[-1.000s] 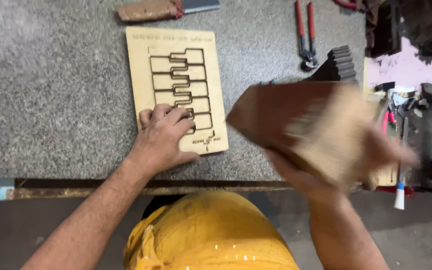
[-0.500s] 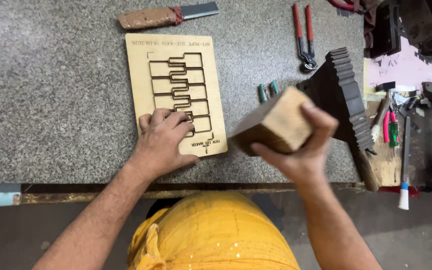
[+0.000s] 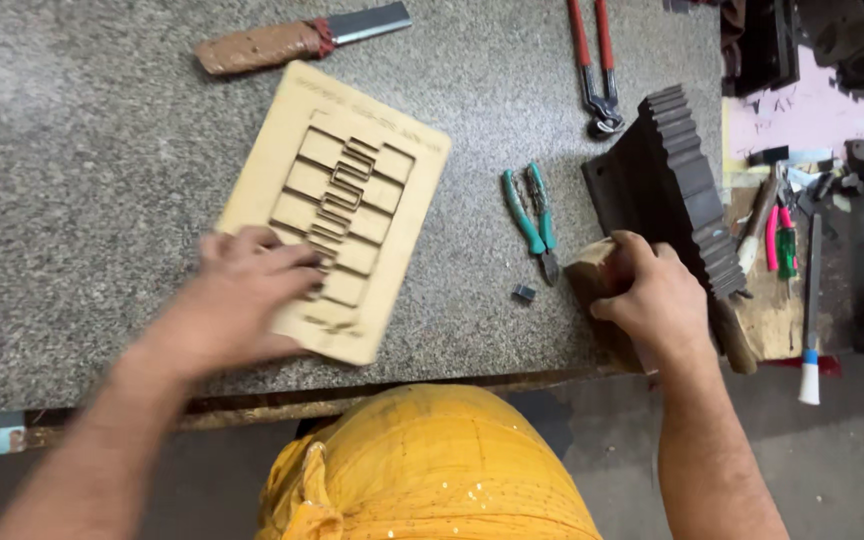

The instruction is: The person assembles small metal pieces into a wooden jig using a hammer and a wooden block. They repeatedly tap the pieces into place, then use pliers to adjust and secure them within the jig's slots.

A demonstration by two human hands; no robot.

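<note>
A flat wooden board [image 3: 352,150] with a pattern of thin metal strips set into it lies tilted on the grey stone table [image 3: 82,180]. My left hand [image 3: 242,300] presses on its near edge, fingers spread and blurred. My right hand [image 3: 652,295] grips a wooden block [image 3: 592,275] resting on the table's near right corner, beside a dark ribbed block [image 3: 672,190].
Green-handled pliers [image 3: 530,215] and a small dark metal piece [image 3: 523,293] lie between the board and the wooden block. Red-handled pincers [image 3: 594,60] and a wooden-handled blade [image 3: 297,38] lie at the back. Several tools crowd a side bench [image 3: 802,230] at right.
My right hand has lowered the wooden block from the air onto the table's corner. The board has swung to a tilted angle under my left hand.
</note>
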